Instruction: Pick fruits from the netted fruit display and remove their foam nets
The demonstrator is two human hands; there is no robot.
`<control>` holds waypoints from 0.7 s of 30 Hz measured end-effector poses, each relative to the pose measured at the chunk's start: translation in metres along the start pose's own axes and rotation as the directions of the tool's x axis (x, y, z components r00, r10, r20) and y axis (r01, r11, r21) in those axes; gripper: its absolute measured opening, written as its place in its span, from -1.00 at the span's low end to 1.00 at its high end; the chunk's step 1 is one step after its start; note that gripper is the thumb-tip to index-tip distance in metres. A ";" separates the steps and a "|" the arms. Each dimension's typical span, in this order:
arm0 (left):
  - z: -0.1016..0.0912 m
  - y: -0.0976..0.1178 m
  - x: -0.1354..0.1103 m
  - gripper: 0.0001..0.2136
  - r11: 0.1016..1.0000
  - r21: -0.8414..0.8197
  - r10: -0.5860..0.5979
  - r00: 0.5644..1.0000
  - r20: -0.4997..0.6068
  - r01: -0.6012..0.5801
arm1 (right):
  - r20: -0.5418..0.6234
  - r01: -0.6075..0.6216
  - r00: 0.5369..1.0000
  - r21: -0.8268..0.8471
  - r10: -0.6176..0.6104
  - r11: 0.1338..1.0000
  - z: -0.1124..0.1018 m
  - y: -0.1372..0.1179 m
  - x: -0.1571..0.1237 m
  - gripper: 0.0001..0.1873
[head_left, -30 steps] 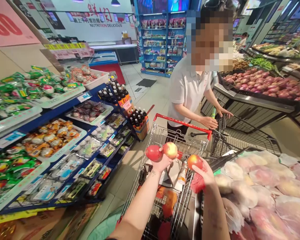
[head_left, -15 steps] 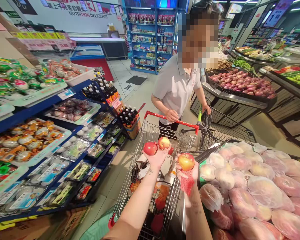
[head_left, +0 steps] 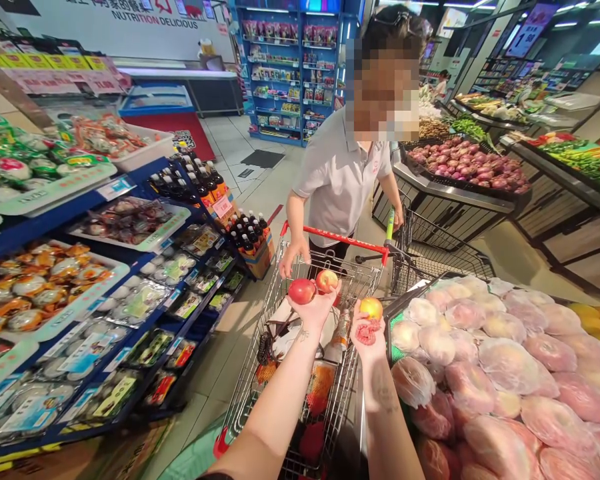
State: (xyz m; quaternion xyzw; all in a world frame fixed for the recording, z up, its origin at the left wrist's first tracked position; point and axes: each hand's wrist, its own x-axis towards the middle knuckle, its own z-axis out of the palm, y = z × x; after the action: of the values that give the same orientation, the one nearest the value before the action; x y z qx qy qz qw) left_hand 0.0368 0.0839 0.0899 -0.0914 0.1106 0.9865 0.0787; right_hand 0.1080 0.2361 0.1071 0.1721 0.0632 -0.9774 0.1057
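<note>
I count three fruits (head_left: pixel 301 291): two in my left hand (head_left: pixel 314 313) and one in my right hand (head_left: pixel 370 345), along with one crumpled pink net (head_left: pixel 367 330). Near me I see two shopping carts (head_left: pixel 353 283), one with a red handle (head_left: pixel 337 243) and one with a green handle (head_left: pixel 391 225). One person (head_left: pixel 343 180) stands close by. Farther off is one freezer (head_left: pixel 167 123). The wrapped fruits (head_left: pixel 510 367) are too many for me to count.
</note>
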 end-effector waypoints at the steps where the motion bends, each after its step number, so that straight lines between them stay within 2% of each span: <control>1: 0.001 0.000 0.000 -0.18 0.999 -0.032 -0.006 1.000 -0.017 0.005 | 0.001 -0.005 1.000 0.025 0.005 1.000 -0.003 -0.001 0.002 -0.37; 6: 0.001 0.002 0.001 -0.25 0.992 -0.127 -0.022 1.000 -0.002 0.022 | -0.015 -0.041 0.999 0.090 0.043 0.995 -0.015 -0.002 0.009 -0.45; 9: -0.001 0.004 0.002 -0.23 0.997 -0.080 -0.014 1.000 0.027 0.016 | -0.049 -0.039 0.998 0.081 0.043 0.996 -0.015 0.001 0.009 -0.50; 12: -0.004 0.005 0.002 -0.15 1.000 -0.006 -0.002 0.998 0.068 0.003 | -0.074 -0.018 0.997 0.003 0.018 1.000 -0.009 0.002 0.008 -0.53; 15: -0.006 0.006 0.001 -0.12 1.000 0.011 -0.010 0.994 0.110 0.009 | -0.065 0.030 0.997 -0.151 -0.041 0.988 0.000 0.003 0.002 -0.49; 18: -0.007 0.005 0.000 -0.17 0.980 0.194 0.012 0.985 0.171 -0.045 | -0.013 0.124 0.990 -0.369 -0.139 0.921 0.012 0.008 -0.004 -0.43; 19: -0.007 0.003 -0.001 -0.18 0.945 0.316 0.032 0.983 0.182 -0.089 | 0.012 0.154 0.986 -0.453 -0.167 0.878 0.017 0.012 -0.006 -0.43; 21: -0.006 -0.003 -0.003 -0.20 0.794 0.582 0.089 0.980 0.177 -0.178 | 0.068 0.197 0.978 -0.597 -0.195 0.777 0.029 0.025 -0.005 -0.50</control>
State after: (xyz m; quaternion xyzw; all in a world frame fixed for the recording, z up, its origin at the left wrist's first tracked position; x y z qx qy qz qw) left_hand 0.0416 0.0852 0.0845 0.0157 0.4144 0.9090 0.0411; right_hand 0.1093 0.2082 0.1341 0.1208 0.3872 -0.9125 0.0526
